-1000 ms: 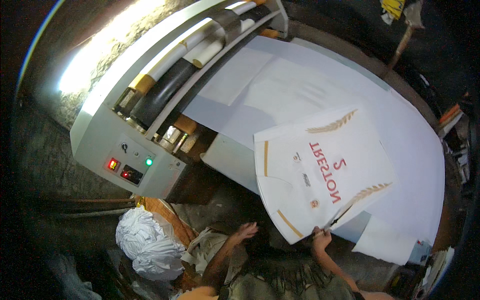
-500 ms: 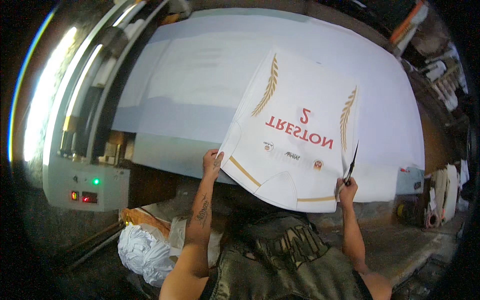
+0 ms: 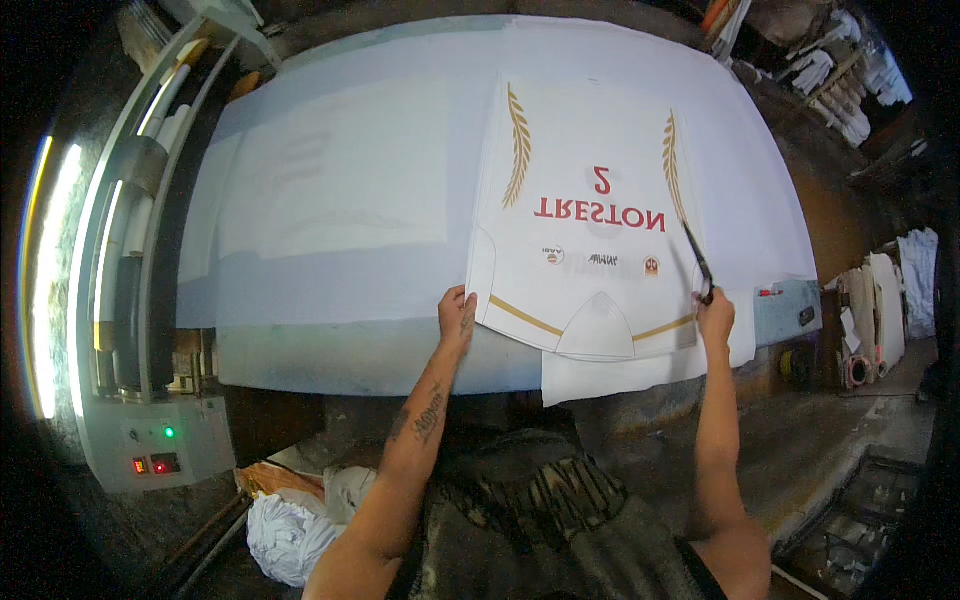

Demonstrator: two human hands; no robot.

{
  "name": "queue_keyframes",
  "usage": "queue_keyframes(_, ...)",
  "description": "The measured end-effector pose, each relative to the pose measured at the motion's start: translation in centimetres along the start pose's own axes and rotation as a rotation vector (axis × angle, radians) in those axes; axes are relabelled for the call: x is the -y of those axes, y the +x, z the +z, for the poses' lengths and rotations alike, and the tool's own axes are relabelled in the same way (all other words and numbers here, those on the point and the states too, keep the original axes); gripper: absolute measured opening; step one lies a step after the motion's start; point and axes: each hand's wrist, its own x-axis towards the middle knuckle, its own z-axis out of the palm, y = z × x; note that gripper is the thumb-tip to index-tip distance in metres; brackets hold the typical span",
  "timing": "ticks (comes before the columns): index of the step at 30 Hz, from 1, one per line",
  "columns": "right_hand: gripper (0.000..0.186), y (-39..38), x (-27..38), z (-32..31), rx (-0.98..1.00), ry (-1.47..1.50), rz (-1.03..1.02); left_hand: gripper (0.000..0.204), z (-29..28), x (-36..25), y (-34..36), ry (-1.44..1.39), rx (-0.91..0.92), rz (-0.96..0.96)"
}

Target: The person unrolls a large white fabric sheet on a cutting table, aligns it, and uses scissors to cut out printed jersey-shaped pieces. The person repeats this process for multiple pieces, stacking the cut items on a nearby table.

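Note:
A white printed paper sheet (image 3: 572, 275), shaped like a jersey panel, lies over the white-covered table (image 3: 350, 355). Its red lettering is reversed, and gold leaf sprays and bands run along its sides and near edge. My left hand (image 3: 457, 312) pinches the sheet's near left corner between thumb and fingers. At the near right corner, my right hand (image 3: 716, 318) is closed round black scissors (image 3: 700, 262), whose blades point away over the sheet's right edge. Whether these fingers also grip the paper cannot be seen.
A roller machine (image 3: 165, 230) with lit indicators stands on the left. White paper (image 3: 610, 375) hangs over the table's near edge. A small red item (image 3: 770, 293) and a dark one (image 3: 806, 316) lie at the right. White cloth (image 3: 290, 540) is bundled below left.
Both hands have carried the sheet farther onto the table and squared it up; it overhung the near edge before. The head view has shifted too. The scissors remain in my right hand.

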Motion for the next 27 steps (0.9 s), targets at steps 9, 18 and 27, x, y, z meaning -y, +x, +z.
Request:
queue_keyframes(9, 0.060, -28.9, 18.7, 4.9, 1.409, 1.357, 0.748, 0.021, -1.4, -2.6, 2.1, 0.314, 0.286, -0.118)
queue_keyframes(18, 0.059, -26.2, 29.9, 6.3, 1.070, 1.572, 0.740, 0.018, -0.6, -4.0, 0.0, 0.458, 0.285, -0.056)
queue_keyframes(27, 0.066, -10.1, 26.1, 9.1, 1.275, 1.214, 0.431, 0.026, -0.2, -5.2, -1.9, 0.171, 0.381, -0.274)
